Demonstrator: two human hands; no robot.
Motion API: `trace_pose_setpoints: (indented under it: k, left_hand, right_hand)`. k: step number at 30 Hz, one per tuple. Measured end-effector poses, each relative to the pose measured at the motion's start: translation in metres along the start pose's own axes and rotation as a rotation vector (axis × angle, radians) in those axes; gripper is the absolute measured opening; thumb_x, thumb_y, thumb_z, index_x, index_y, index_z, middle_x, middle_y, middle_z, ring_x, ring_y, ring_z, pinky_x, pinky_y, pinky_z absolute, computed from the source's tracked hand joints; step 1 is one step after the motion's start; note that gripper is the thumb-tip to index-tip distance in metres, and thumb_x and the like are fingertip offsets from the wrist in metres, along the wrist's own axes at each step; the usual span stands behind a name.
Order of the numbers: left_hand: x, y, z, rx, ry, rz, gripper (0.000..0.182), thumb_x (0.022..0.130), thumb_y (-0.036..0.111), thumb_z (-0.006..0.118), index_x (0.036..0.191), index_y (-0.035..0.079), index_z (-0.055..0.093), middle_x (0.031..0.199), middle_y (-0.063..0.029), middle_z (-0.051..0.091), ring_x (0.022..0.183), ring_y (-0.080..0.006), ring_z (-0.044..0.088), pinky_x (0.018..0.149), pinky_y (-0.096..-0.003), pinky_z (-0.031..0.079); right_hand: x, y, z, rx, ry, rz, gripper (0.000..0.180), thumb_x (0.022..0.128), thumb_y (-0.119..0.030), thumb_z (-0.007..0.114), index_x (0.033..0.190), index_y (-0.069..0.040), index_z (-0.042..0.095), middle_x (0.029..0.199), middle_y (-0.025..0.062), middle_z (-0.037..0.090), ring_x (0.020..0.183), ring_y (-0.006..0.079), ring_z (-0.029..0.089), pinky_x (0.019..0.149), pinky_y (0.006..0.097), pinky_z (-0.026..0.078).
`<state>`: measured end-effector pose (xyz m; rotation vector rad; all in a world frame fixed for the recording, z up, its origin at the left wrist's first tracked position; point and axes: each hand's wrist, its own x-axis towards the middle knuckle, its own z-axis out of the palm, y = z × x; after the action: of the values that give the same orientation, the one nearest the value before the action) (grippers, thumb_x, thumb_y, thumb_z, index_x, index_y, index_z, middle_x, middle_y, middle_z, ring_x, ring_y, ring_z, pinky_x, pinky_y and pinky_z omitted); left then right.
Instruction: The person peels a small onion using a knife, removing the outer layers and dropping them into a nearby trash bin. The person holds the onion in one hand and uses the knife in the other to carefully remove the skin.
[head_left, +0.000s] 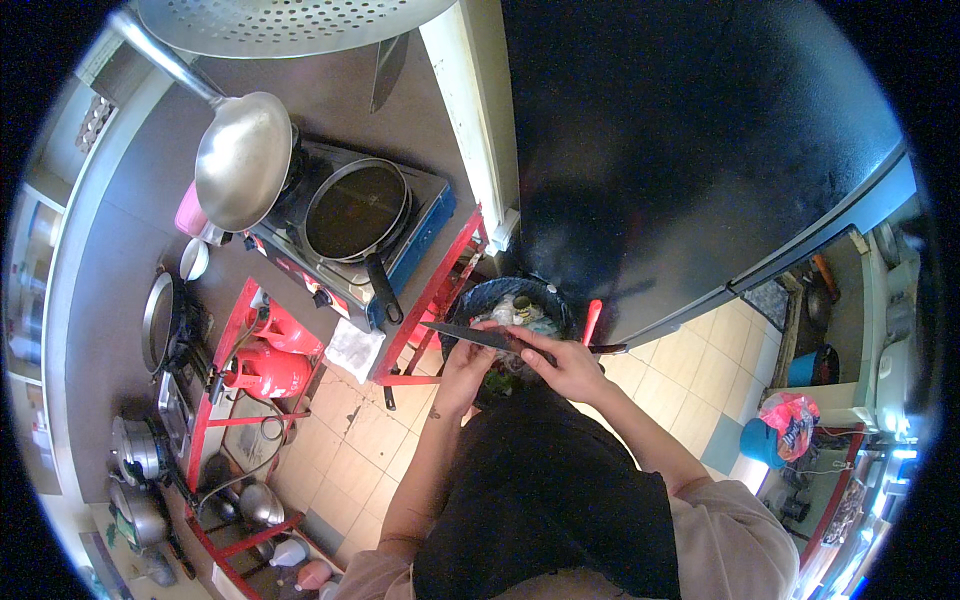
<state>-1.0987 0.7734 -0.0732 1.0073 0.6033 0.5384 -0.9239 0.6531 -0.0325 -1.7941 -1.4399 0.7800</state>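
Observation:
My right hand (559, 364) grips a kitchen knife (457, 332), its blade pointing left and its dark handle end showing past the wrist side. My left hand (466, 367) is closed at the blade, fingers behind it and thumb in front. Between the two hands is a small dark reddish item (513, 343), mostly covered by fingers and blade; I cannot tell what it is. Both hands are above a waste bin lined with a black bag (469, 296), with crumpled plastic and a small can (523, 304) inside.
At left, a frying pan (356, 210) sits on a gas stove (442, 214); its handle juts toward the bin. A wok ladle (244, 161) and perforated strainer (300, 26) hang overhead. Red gas cylinders (270, 371) stand below the counter. A large dark panel (675, 150) rises beyond the bin.

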Motion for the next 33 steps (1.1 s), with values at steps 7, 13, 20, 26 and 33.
trace_pose_setpoints:
  k: [7, 13, 20, 26, 33]
  left_hand:
    - [-0.004, 0.010, -0.002, 0.019, -0.035, -0.027, 0.040, 0.102, 0.013, 0.058, 0.139, 0.002, 0.048, 0.124, -0.0053, 0.059, 0.113, -0.0130, 0.055, 0.099, -0.0291, 0.045]
    - [-0.005, 0.012, -0.002, -0.064, -0.065, -0.022, 0.042, 0.101, 0.015, 0.059, 0.139, 0.001, 0.046, 0.124, -0.0065, 0.058, 0.116, -0.0153, 0.056, 0.102, -0.0310, 0.045]
    - [-0.003, 0.007, -0.006, -0.090, -0.097, 0.018, 0.044, 0.100, 0.014, 0.060, 0.141, 0.003, 0.046, 0.122, -0.0054, 0.058, 0.119, -0.0162, 0.054, 0.105, -0.0309, 0.041]
    - [-0.008, 0.011, -0.004, -0.199, -0.092, -0.011, 0.046, 0.101, 0.015, 0.060, 0.143, 0.005, 0.044, 0.125, -0.0069, 0.058, 0.121, -0.0198, 0.055, 0.106, -0.0368, 0.045]
    - [-0.007, 0.008, -0.011, -0.138, -0.069, -0.010, 0.046, 0.101, 0.014, 0.059, 0.144, 0.006, 0.044, 0.136, -0.0088, 0.054, 0.126, -0.0215, 0.053, 0.109, -0.0395, 0.045]
  right_hand:
    - [0.001, 0.002, 0.000, -0.001, -0.003, -0.008, 0.046, 0.100, -0.052, 0.049, 0.142, -0.036, 0.054, 0.088, 0.0241, 0.069, 0.082, 0.0452, 0.068, 0.074, 0.0505, 0.055]
    - [0.013, 0.020, 0.013, 0.345, 0.023, -0.054, 0.048, 0.104, -0.048, 0.047, 0.142, -0.020, 0.057, 0.087, 0.0085, 0.074, 0.075, 0.0260, 0.071, 0.071, 0.0405, 0.054]
    - [0.010, 0.022, 0.003, 0.598, -0.217, 0.293, 0.053, 0.107, -0.046, 0.043, 0.149, -0.015, 0.048, 0.111, 0.0116, 0.070, 0.087, 0.0203, 0.062, 0.086, 0.0352, 0.051]
    - [0.005, 0.009, 0.012, 0.225, -0.037, -0.042, 0.052, 0.104, -0.050, 0.045, 0.151, -0.027, 0.045, 0.115, 0.0219, 0.069, 0.104, 0.0378, 0.068, 0.090, 0.0441, 0.052]
    - [0.002, -0.010, 0.004, 0.073, -0.056, 0.055, 0.047, 0.102, -0.053, 0.046, 0.145, -0.035, 0.050, 0.100, 0.0223, 0.071, 0.092, 0.0426, 0.069, 0.081, 0.0476, 0.055]
